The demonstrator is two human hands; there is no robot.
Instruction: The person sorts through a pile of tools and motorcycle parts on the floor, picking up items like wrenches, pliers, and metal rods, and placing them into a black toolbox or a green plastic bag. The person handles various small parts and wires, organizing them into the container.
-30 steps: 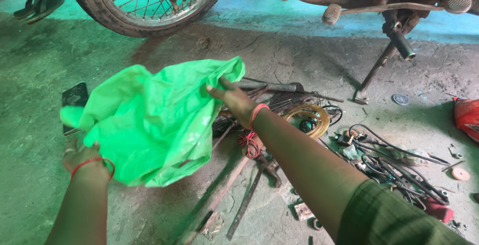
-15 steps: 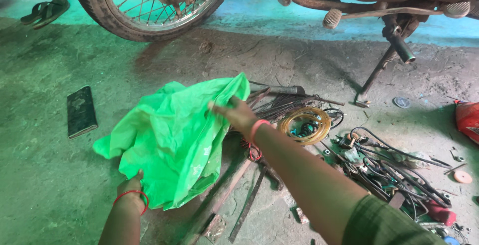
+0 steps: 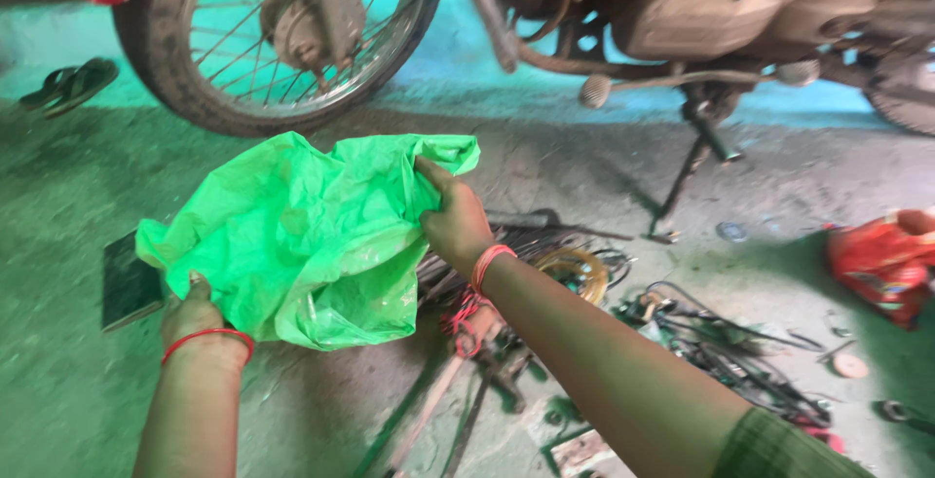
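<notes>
My left hand (image 3: 195, 314) pinches the green plastic bag (image 3: 292, 235) at seven o'clock, my right hand (image 3: 453, 225) grips its two o'clock edge, spreading it taut above the floor clutter.

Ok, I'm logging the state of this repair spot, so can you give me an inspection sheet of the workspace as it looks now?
Surface: dusty concrete floor, tinted green on the left.
Job's things: a crumpled green plastic bag, held spread above the floor.
Clutter: metal rods and flat bars, a yellowish hose coil, a dark flat slab partly under the bag, a red bag.
Grips: left hand holds the bag's lower edge; right hand pinches its upper edge.
Cables: a black tangle on the right.
Surroundings: a motorcycle, its spoked wheel and side stand; sandals.
</notes>
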